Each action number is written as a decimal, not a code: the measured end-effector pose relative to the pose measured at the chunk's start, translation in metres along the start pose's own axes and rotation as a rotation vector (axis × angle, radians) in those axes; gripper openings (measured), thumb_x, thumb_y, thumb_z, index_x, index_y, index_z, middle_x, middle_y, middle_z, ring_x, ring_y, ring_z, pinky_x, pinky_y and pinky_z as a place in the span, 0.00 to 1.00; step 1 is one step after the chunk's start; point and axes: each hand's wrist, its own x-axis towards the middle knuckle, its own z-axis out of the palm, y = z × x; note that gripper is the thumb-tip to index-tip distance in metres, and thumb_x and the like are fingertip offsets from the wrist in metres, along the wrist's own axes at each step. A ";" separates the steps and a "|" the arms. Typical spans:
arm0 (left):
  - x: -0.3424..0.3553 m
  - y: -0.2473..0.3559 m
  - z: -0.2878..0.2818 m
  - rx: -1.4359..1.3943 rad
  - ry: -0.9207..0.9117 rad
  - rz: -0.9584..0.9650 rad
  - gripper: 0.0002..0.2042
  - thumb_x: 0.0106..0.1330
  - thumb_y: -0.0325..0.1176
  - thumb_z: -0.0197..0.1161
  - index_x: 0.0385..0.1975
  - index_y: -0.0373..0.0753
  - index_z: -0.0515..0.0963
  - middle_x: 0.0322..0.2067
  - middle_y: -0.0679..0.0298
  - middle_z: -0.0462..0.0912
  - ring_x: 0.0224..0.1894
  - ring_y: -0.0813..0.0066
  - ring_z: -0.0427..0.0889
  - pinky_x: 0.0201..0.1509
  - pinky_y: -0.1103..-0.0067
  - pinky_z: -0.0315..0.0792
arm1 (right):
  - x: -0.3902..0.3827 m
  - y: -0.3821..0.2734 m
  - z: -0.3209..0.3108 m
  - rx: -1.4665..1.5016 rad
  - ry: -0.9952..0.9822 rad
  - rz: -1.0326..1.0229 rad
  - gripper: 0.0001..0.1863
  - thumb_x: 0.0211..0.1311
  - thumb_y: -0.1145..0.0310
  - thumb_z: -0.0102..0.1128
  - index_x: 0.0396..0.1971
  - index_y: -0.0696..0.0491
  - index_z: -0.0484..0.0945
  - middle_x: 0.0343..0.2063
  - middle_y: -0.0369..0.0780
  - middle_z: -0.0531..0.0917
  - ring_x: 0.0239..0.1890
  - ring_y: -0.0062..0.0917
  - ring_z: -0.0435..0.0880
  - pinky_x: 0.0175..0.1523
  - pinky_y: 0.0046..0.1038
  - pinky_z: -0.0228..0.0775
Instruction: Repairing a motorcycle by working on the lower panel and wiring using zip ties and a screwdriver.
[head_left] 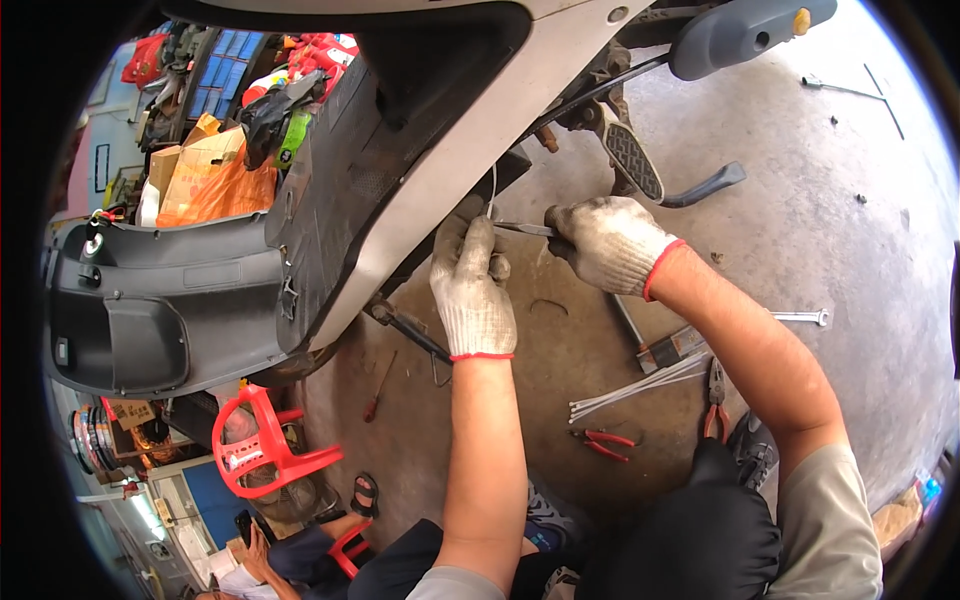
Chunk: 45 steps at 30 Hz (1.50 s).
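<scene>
White knit gloves, red cuffs, both mine. Left hand: fingers closed up against the scooter's grey body panel, pinching a thin white cable. Right hand: clenched on a slim metal tool, tip at the cable. Red-handled pliers on concrete floor.

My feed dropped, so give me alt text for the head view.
Two gloved hands work under a scooter's side panel: the left hand pinches a thin white tie, and the right hand holds a slim metal tool to it. Pliers and white ties lie on the concrete floor.
</scene>
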 end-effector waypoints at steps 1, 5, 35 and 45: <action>0.001 0.002 0.000 0.032 -0.027 -0.024 0.13 0.68 0.31 0.63 0.48 0.32 0.77 0.37 0.65 0.81 0.29 0.84 0.74 0.28 0.86 0.65 | -0.001 0.000 0.000 -0.005 -0.002 -0.004 0.11 0.65 0.65 0.55 0.42 0.54 0.79 0.33 0.49 0.85 0.39 0.44 0.86 0.45 0.43 0.76; 0.006 0.009 -0.003 0.232 -0.100 -0.044 0.15 0.67 0.33 0.62 0.47 0.29 0.78 0.34 0.67 0.79 0.29 0.88 0.68 0.29 0.88 0.61 | -0.006 0.003 0.003 -0.061 0.049 -0.080 0.11 0.63 0.67 0.55 0.42 0.54 0.79 0.35 0.48 0.86 0.40 0.44 0.86 0.45 0.42 0.77; 0.009 0.008 -0.014 -0.253 -0.202 -0.281 0.10 0.70 0.35 0.59 0.42 0.35 0.77 0.32 0.63 0.79 0.31 0.73 0.75 0.35 0.76 0.68 | 0.103 0.010 0.028 2.542 0.296 0.085 0.08 0.72 0.76 0.44 0.44 0.56 0.74 0.37 0.36 0.80 0.31 0.20 0.81 0.36 0.22 0.85; 0.012 0.015 -0.020 -0.249 -0.211 -0.351 0.10 0.70 0.38 0.60 0.44 0.40 0.77 0.31 0.68 0.77 0.30 0.77 0.71 0.34 0.78 0.65 | 0.100 0.012 0.028 2.658 -0.186 -0.240 0.15 0.72 0.68 0.42 0.21 0.50 0.68 0.16 0.33 0.68 0.16 0.18 0.67 0.21 0.18 0.62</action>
